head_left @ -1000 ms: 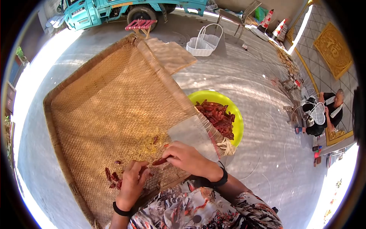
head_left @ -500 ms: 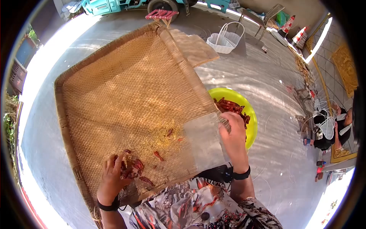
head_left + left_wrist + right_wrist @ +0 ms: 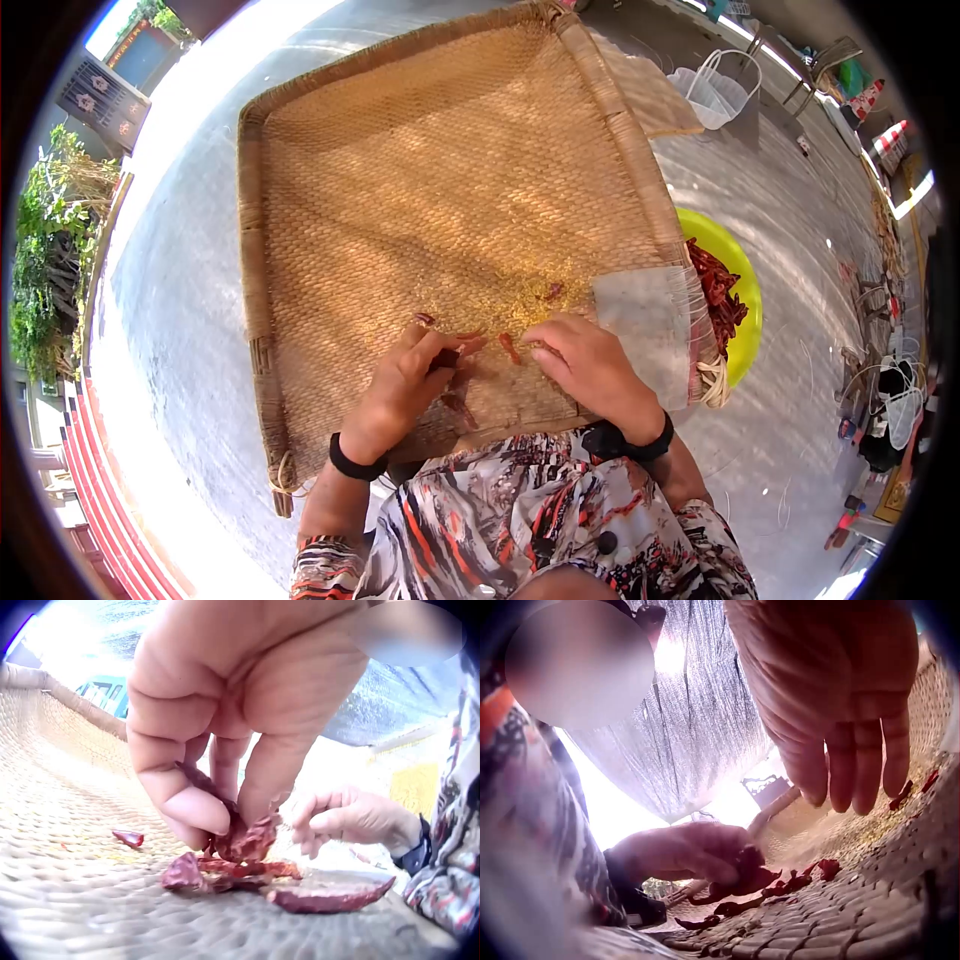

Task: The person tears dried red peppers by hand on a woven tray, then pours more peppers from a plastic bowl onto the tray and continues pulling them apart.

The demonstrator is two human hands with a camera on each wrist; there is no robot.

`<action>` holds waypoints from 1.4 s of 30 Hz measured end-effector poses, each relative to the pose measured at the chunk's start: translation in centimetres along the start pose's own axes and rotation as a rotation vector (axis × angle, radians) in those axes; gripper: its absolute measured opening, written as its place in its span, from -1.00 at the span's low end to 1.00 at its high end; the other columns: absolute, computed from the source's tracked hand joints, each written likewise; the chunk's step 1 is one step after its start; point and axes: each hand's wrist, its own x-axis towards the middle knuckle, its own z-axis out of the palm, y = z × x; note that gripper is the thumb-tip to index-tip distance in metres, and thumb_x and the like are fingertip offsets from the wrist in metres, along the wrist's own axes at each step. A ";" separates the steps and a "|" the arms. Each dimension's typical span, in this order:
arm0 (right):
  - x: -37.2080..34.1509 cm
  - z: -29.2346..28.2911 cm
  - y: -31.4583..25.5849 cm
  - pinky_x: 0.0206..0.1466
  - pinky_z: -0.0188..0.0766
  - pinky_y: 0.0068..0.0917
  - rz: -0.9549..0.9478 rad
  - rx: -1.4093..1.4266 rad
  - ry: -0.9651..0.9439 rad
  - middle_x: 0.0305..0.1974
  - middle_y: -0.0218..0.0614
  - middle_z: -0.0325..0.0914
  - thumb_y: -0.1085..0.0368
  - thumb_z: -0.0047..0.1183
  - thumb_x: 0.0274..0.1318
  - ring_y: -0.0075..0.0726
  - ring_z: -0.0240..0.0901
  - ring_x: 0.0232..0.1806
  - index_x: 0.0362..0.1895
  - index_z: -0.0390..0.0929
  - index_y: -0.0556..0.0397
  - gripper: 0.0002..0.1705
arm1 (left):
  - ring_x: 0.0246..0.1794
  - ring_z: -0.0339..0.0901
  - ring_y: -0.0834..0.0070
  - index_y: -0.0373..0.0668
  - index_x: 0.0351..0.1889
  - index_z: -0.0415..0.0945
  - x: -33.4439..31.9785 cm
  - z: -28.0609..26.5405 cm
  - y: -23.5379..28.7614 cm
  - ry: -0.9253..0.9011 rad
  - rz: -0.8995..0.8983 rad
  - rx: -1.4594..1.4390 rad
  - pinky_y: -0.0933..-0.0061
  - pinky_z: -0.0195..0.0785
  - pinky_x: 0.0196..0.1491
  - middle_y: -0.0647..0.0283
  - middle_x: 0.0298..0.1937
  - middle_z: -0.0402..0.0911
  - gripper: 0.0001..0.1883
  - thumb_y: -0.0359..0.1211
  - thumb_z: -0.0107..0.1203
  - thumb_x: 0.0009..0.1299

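A large woven winnowing tray lies in front of me, with yellow seeds scattered on it. Low over its near part, my left hand pinches dried chili peppers between thumb and fingers. More pieces lie under those fingertips, and one long dried chili rests beside them. My right hand is to the right, palm down and fingers extended, close to a small orange-red chili piece. In the right wrist view its fingers hang straight with nothing between them.
A yellow-green basin of dried chilies stands on the floor beyond the tray's right rim. A pale patch covers the tray's right side. Farther off are a white basket, traffic cones and a seated person at the right.
The right hand held a chili, then was at the rim by the basin, and is now back over the tray. The left hand has moved from spread over the chilies to pinching some. The head view turned left.
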 end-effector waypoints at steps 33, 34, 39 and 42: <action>-1.3 -2.5 -2.3 -0.02 0.51 -0.40 0.197 0.447 -0.013 -0.02 -0.20 0.53 0.31 0.24 0.17 -0.32 0.57 -0.09 0.22 0.45 0.05 -0.48 | -0.06 0.57 0.51 -0.27 0.14 0.40 2.1 2.4 3.5 -0.123 -0.008 -0.412 0.47 0.45 0.02 0.21 -0.05 0.59 -0.67 -0.51 0.15 0.44; -0.7 -1.4 -2.3 0.01 0.51 -0.42 0.145 0.454 -0.023 -0.01 -0.23 0.54 0.34 0.25 0.17 -0.34 0.57 -0.06 0.24 0.43 0.06 -0.45 | -0.05 0.56 0.51 -0.28 0.14 0.39 1.9 2.6 3.7 -0.149 -0.054 -0.540 0.47 0.46 0.03 0.21 -0.04 0.58 -0.68 -0.51 0.14 0.45; -0.2 -0.1 -1.7 0.07 0.48 -0.47 0.257 0.694 -0.075 -0.02 -0.33 0.55 0.39 0.17 0.27 -0.46 0.53 0.04 0.20 0.48 0.06 -0.58 | -0.11 0.60 0.47 -0.33 0.07 0.37 1.9 4.1 3.4 -0.052 -0.087 -0.804 0.46 0.51 -0.04 0.17 -0.09 0.61 -0.69 -0.51 0.18 0.42; -1.0 -0.3 -0.4 -0.06 0.48 -0.48 0.159 0.660 0.068 -0.11 -0.34 0.56 0.37 0.17 0.22 -0.45 0.54 -0.12 0.02 0.57 0.04 -0.72 | -0.13 0.60 0.48 -0.34 0.07 0.37 2.2 3.8 3.5 -0.076 -0.031 -0.574 0.46 0.51 -0.06 0.15 -0.10 0.60 -0.68 -0.52 0.19 0.41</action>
